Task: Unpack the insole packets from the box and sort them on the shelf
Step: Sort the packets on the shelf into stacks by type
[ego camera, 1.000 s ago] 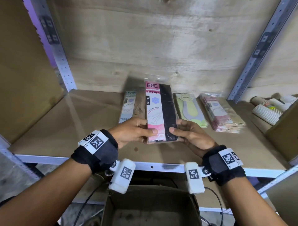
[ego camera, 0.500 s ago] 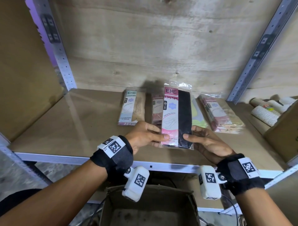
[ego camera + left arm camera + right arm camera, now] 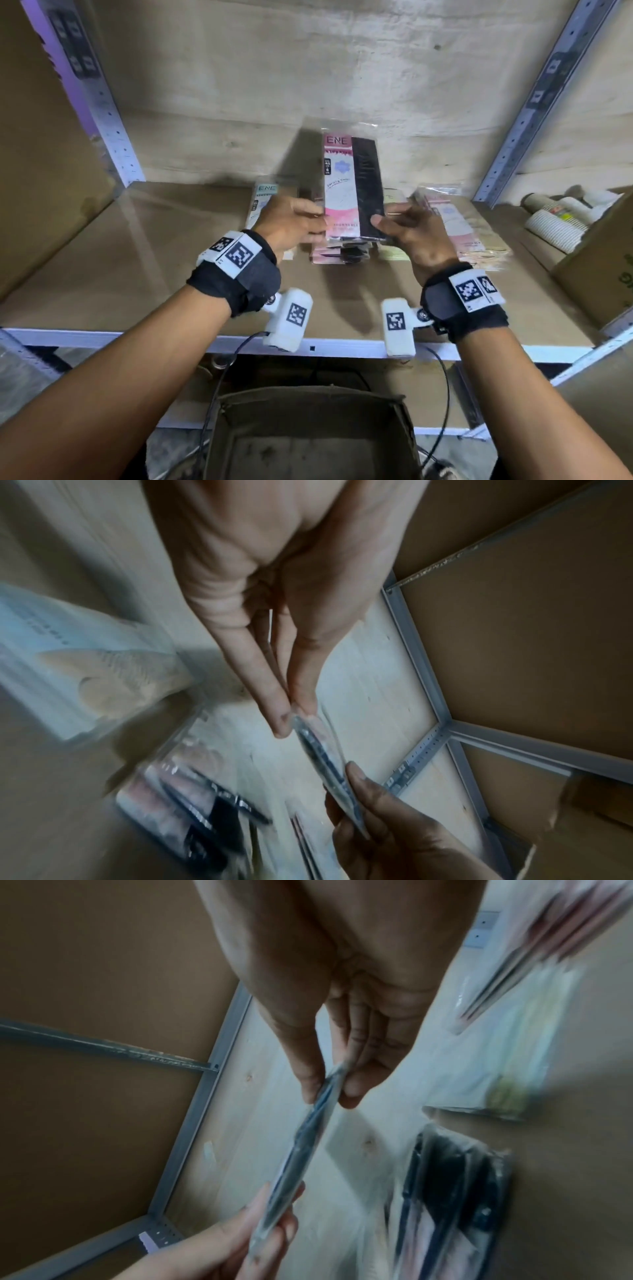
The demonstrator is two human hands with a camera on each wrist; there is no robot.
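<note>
Both hands hold one pink-and-black ENE insole packet [image 3: 352, 185] by its near end, tilted up above the shelf board [image 3: 137, 257]. My left hand [image 3: 294, 222] pinches its left edge and my right hand [image 3: 407, 229] pinches its right edge. In the wrist views the packet [image 3: 318, 750] [image 3: 301, 1150] shows edge-on between thumb and fingers. Right under it lies a stack of matching pink-and-black packets [image 3: 342, 253] [image 3: 455, 1177]. A teal packet [image 3: 263, 195] lies to the left, partly behind my left hand. The open cardboard box [image 3: 308, 428] stands below the shelf's front edge.
A yellow-green packet [image 3: 496, 1069] and a pink stack [image 3: 459, 222] lie right of the held packet. Paper cups [image 3: 555, 219] and a cardboard carton [image 3: 599, 267] fill the right bay. Perforated uprights [image 3: 102, 113] [image 3: 534, 102] flank the shelf. The shelf's left half is bare board.
Both hands carried the packet deeper over the shelf, from the front edge to above the pink-and-black stack, and its far end tipped upward.
</note>
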